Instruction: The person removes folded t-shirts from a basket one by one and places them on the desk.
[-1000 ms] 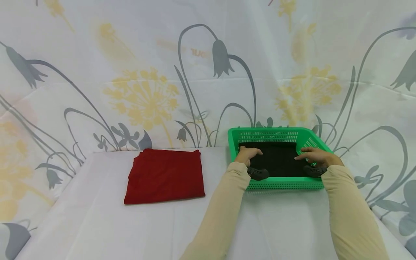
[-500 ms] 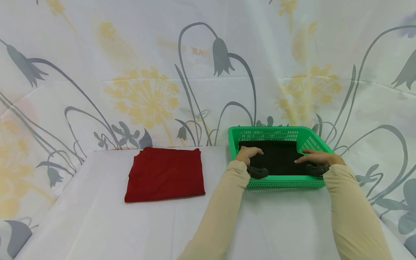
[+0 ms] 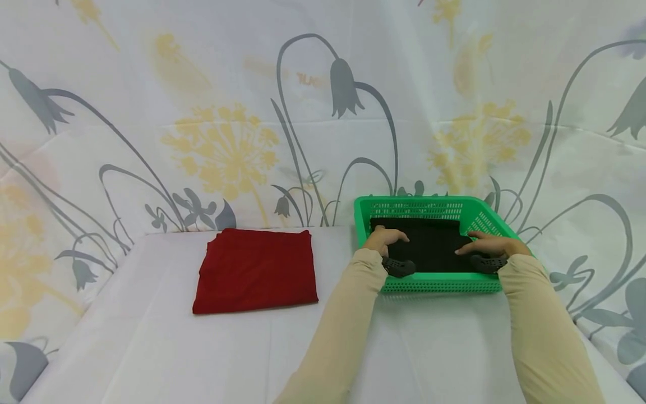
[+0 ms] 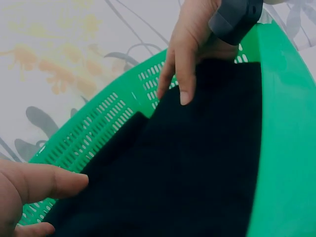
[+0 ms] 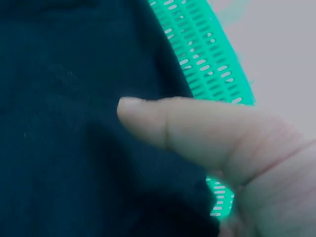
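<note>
A folded black cloth (image 3: 429,241) lies in a green plastic basket (image 3: 439,283). At the cloth's left edge is my left hand (image 3: 382,241), its thumb and a finger extended at the lower left of the left wrist view. My right hand (image 3: 492,245) is at the cloth's right side, inside the basket, with its fingers stretched toward the cloth. In the right wrist view, the right thumb (image 5: 187,123) is straight above the cloth and casts a shadow on it. The other right fingers are mostly hidden there.
A folded red cloth (image 3: 257,272) lies on the white-covered table (image 3: 232,359), left of the basket. Behind the table hangs a white curtain (image 3: 202,84) printed with flowers. The basket's slotted walls (image 4: 108,111) rise around the black cloth.
Both hands stay over the black cloth, with only a very slight shift of the right hand to the left. The basket and red cloth keep their places.
</note>
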Available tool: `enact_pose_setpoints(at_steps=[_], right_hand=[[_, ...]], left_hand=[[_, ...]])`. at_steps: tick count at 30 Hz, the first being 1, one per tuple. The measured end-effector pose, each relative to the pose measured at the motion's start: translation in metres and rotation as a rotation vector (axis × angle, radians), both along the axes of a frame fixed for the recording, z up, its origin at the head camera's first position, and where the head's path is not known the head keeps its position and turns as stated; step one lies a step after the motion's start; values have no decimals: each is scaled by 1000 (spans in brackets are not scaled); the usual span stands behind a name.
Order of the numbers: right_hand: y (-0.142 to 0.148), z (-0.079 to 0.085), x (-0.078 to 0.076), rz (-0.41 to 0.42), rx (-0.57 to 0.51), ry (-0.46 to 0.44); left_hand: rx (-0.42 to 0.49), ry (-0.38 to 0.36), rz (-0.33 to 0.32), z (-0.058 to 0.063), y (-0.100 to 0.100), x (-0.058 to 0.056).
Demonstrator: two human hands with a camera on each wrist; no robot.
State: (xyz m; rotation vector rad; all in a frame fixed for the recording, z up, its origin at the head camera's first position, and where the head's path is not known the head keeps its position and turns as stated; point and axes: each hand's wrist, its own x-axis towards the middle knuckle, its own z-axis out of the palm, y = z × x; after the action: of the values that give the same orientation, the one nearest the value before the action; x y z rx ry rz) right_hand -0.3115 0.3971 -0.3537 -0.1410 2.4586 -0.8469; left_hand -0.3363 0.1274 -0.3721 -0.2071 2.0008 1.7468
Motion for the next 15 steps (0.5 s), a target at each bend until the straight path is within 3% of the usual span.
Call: enact_pose_setpoints(at_steps=[15], right_hand=[[-9,5,0,39,-30,90]], left_hand=[[-21,31,-22,-3,5,-2]])
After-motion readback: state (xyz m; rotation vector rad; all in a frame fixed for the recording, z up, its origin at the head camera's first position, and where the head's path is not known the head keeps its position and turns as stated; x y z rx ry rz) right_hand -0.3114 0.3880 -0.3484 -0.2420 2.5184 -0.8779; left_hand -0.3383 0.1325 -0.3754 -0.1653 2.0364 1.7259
